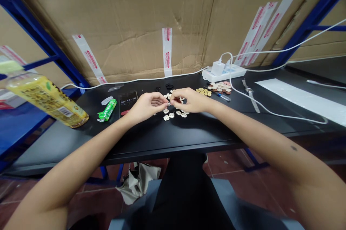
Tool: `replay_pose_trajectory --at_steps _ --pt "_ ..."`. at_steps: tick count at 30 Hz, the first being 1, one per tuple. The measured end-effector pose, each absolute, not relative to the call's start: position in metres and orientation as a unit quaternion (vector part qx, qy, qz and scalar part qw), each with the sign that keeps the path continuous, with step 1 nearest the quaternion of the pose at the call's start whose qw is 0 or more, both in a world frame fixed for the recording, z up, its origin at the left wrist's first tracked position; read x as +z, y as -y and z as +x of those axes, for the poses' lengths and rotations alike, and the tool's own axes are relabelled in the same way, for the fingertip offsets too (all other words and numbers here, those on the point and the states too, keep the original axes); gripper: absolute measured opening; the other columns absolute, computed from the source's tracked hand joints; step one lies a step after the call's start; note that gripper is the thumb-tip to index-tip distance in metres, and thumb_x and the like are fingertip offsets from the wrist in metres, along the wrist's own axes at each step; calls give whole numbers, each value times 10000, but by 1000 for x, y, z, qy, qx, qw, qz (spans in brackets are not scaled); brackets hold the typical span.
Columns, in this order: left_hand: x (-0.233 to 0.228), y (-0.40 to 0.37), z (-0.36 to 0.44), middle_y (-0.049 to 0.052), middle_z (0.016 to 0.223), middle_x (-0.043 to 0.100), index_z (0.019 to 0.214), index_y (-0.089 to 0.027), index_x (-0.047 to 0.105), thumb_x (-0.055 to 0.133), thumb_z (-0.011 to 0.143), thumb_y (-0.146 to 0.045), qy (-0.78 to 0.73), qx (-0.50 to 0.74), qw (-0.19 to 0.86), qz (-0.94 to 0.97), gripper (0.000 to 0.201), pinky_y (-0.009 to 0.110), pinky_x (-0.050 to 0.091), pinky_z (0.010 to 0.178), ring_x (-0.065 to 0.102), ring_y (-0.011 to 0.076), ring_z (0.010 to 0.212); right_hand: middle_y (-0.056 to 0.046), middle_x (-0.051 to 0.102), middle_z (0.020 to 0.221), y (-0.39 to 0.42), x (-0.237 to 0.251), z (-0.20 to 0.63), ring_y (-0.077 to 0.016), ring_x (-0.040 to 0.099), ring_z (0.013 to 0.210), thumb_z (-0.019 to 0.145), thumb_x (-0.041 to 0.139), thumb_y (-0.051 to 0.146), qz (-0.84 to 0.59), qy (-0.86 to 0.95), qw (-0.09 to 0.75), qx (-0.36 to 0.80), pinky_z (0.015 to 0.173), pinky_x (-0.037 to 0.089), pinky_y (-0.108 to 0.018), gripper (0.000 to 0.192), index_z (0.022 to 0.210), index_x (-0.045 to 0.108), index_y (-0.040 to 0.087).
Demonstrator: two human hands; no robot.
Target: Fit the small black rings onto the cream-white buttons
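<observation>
My left hand (149, 107) is over the black table, thumb and forefinger pinched together. My right hand (189, 101) faces it, with its fingers curled into a pinch. The fingertips nearly meet, and whatever sits between them is too small to make out. Under and around the hands lie several small, cream oval pieces (171, 115) with dark marks, like buttons; my right hand hides some of them. Beside my left hand rests a phone (128, 101) whose screen reads 00:49:10. Right of my right hand are a pile of yellowish pieces (204, 92) and a pile of pinkish pieces (220, 87).
A yellow drink bottle (51, 98) and a green wrapper (108, 110) stand left. At right are a screwdriver (223, 96), a watch (251, 96), a white power strip (227, 73) with loose cables, and a white sheet (300, 96). Cardboard (121, 24) walls the back.
</observation>
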State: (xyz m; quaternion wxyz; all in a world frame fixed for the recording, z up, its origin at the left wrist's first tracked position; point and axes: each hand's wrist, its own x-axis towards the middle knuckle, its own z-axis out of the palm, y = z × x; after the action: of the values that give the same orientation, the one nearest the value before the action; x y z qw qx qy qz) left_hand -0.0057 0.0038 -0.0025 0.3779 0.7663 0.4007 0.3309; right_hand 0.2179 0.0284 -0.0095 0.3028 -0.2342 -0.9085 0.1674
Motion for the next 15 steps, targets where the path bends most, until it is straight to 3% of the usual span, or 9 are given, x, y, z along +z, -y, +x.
replay_pose_trajectory --at_steps 15 --pt "-4 -3 -5 66 869 741 915 -140 718 742 800 -356 -383 325 370 782 246 344 591 861 723 193 835 -17 629 726 -27 -8 218 -127 537 651 865 546 206 -244 910 281 181 656 396 -257 124 778 620 159"
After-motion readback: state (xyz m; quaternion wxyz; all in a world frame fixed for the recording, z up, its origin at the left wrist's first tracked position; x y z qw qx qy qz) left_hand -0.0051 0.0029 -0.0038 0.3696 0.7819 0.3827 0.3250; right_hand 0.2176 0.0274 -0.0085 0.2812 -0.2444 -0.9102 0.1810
